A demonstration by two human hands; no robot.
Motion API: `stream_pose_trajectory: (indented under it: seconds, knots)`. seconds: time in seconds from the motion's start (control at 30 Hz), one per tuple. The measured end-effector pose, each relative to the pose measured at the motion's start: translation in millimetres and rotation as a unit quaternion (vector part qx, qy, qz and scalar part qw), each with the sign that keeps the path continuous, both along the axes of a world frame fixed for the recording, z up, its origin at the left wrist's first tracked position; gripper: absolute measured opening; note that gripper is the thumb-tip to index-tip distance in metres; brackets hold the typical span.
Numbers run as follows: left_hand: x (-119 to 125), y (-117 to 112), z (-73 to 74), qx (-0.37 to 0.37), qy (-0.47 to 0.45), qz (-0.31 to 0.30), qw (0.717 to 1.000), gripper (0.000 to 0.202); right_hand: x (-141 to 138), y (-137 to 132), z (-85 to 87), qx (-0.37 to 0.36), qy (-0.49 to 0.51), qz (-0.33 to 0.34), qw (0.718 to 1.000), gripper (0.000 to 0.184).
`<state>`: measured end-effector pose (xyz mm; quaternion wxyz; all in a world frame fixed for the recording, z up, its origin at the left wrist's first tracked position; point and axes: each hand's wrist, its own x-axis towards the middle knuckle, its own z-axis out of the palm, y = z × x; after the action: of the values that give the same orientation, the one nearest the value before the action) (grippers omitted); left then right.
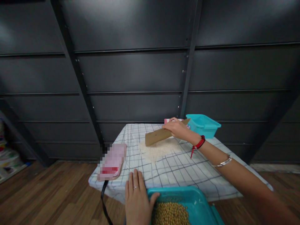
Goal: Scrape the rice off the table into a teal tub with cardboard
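My right hand (177,128) grips a strip of brown cardboard (157,137) by its upper edge. The strip stands on edge over a spread of pale grains that look like rice (157,153), on a white checked cloth (133,137). My left hand (138,200) lies with its fingers stretched out flat near the front edge of the cloth. Its thumb rests over the left rim of a teal tray (197,206), which holds a heap of yellowish beans (172,214).
A turquoise plastic basin (203,125) stands at the back right of the table. Beside it, a pink and white item (167,121) is partly hidden by my right hand. At the left edge lies a pink, blurred-out object (113,161) with a black strap (105,200). Dark panels (136,72) rise behind.
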<state>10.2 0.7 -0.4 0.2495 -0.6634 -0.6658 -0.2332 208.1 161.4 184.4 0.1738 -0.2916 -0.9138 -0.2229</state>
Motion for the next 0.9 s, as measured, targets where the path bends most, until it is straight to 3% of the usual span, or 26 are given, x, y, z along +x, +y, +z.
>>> stream_pose_trajectory:
  seconds: [0.23, 0.4, 0.63, 0.9]
  knots:
    - [0, -1, 1.9, 0.012, 0.008, -0.001, 1.000, 0.073, 19, -41, 1.2, 0.084, -0.012, 0.049, 0.995, 0.040]
    - [0, -2, 3.2, -0.005, -0.010, -0.007, 1.000, 0.073, 11, -53, -3.9, 0.146, 0.025, 0.045, 0.988, 0.036]
    - [-1, -1, 0.5, 0.004, -0.003, -0.009, 1.000, 0.073, 9, -64, -18.4, 0.164, -0.004, 0.046, 0.985, 0.034]
    - [-1, -1, 0.5, 0.009, -0.007, -0.014, 1.000, 0.072, 23, -91, -15.4, 0.182, 0.007, 0.065, 0.981, 0.033]
